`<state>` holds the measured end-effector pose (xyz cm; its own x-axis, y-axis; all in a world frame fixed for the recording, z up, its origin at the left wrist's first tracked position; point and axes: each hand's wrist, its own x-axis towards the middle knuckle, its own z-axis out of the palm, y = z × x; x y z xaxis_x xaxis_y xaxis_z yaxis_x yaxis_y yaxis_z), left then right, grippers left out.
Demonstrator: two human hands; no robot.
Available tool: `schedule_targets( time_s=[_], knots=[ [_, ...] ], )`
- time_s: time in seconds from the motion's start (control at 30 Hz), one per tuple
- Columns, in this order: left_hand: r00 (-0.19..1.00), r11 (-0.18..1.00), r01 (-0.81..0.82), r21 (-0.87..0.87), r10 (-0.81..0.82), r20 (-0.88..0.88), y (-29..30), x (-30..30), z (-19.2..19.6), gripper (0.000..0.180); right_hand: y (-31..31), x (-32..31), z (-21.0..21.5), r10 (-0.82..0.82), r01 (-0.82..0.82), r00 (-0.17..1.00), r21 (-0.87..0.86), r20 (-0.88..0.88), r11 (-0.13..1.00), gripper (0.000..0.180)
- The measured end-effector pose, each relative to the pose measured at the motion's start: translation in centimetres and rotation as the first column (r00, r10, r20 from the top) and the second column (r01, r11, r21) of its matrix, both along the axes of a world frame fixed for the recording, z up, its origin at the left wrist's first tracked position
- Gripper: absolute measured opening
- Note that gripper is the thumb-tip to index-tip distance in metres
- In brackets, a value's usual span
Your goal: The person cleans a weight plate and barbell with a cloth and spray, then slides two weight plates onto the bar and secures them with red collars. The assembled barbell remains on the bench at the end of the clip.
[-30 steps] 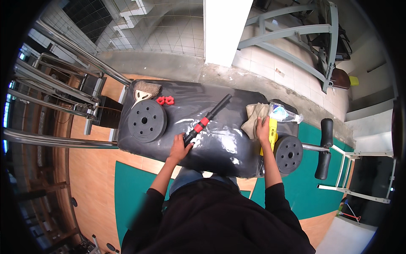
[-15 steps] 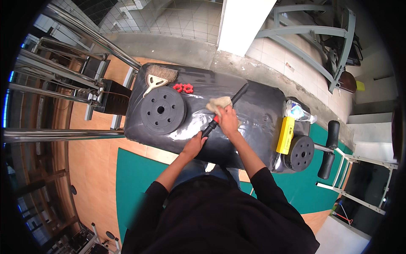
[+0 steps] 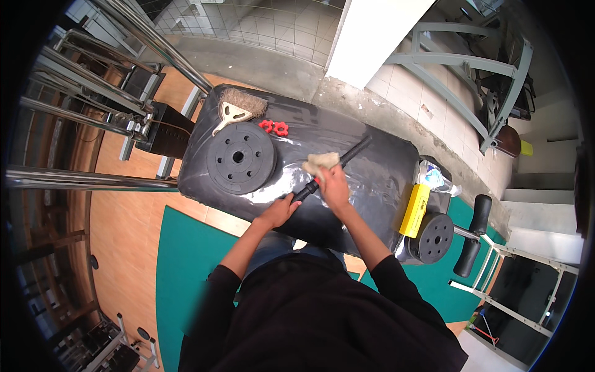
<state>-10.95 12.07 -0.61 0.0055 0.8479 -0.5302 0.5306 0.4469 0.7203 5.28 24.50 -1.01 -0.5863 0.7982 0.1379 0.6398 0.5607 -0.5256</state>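
Note:
A black dumbbell bar (image 3: 355,150) with ridged ends and a little red near its middle lies slantwise over the shiny black padded bench (image 3: 378,186). My left hand (image 3: 277,212) is closed around its near end. Farther along the bar, my right hand (image 3: 335,189) presses a beige cloth (image 3: 321,163) against it, fingers closed; the cloth and hand hide part of the bar. To the left lies a large black weight plate (image 3: 260,162). Two red star-shaped nuts (image 3: 281,129) sit just beyond that plate, beside a cream-handled brush (image 3: 235,115) with brown bristles.
On the bench's right end are a yellow box (image 3: 414,212), a clear plastic bottle (image 3: 439,180) and a smaller black plate (image 3: 434,237). Black foam rollers (image 3: 481,214) stick out beyond it. Chrome bars (image 3: 93,178) of a machine reach in from the left. Green matting (image 3: 192,260) covers floor nearby.
The whole view has turned and shifted slightly. My right hand and the cloth have shifted a little on the bar; my left hand keeps its hold on the near end.

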Motion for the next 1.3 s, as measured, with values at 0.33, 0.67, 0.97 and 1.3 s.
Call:
schedule_targets(
  time_s=[0.33,0.67,0.97,1.3],
  knots=[
    [0.833,0.938,-0.036,-0.345,0.219,0.509,0.6,-0.7,0.5,0.038,9.3,3.3,2.0,-0.299,0.311,0.942,-0.06,0.154,0.949,0.024],
    [0.914,0.955,-0.293,0.054,0.263,0.31,-0.5,-1.1,0.8,0.031,8.6,3.2,2.6,-0.33,0.27,0.931,-0.32,-0.153,0.908,0.049],
    [0.897,0.938,-0.336,-0.089,0.347,0.273,0.5,0.7,1.8,0.038,0.2,0.7,0.6,0.009,-0.032,0.992,0.182,0.122,0.983,0.059],
    [0.773,0.914,-0.316,-0.255,0.404,0.489,0.6,0.6,2.4,0.039,2.9,2.7,3.0,0.18,-0.253,0.954,0.32,0.241,0.913,0.048]
  ],
)
